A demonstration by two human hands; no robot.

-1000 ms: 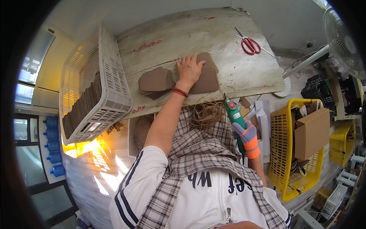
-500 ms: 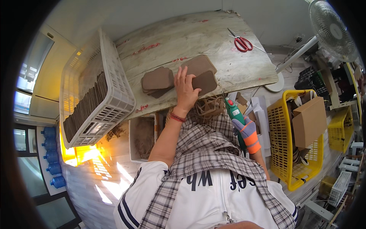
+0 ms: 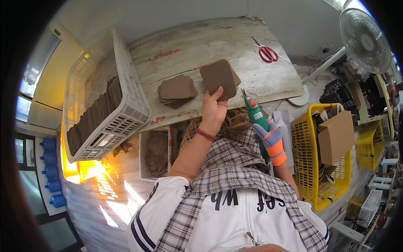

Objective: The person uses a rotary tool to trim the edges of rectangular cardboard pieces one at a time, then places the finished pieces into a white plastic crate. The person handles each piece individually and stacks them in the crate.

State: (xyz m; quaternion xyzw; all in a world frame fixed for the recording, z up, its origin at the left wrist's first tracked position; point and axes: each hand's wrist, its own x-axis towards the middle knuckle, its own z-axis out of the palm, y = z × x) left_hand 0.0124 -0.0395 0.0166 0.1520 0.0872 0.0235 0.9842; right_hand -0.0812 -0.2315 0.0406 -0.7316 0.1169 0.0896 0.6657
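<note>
My bare left hand (image 3: 214, 106) grips a brown rounded rectangular pad (image 3: 219, 77) by its near edge, thumb on top. Part of another brown pad (image 3: 236, 79) shows behind it. A short pile of similar brown pads (image 3: 178, 87) lies to the left on the worn table (image 3: 189, 48). My right hand (image 3: 270, 142), in a grey and orange glove, is closed around a green power cutter (image 3: 256, 114) with a red button. The cutter's narrow metal tip points up beside the table's front edge, apart from the pad. Brown trimmings (image 3: 236, 119) lie on my lap.
At the left, a white crate (image 3: 136, 103) holds a row of brown pads. Red-handled scissors (image 3: 267, 53) rest at the table's far right. A yellow basket (image 3: 303, 155) with a cardboard box (image 3: 336, 136) stands at right, near a fan (image 3: 364, 40). Below the table sits a scrap-filled box (image 3: 142, 157).
My left hand has gone from lying over the pads to gripping one by its near edge, and that pad is now raised and turned. The right hand still holds the cutter.
</note>
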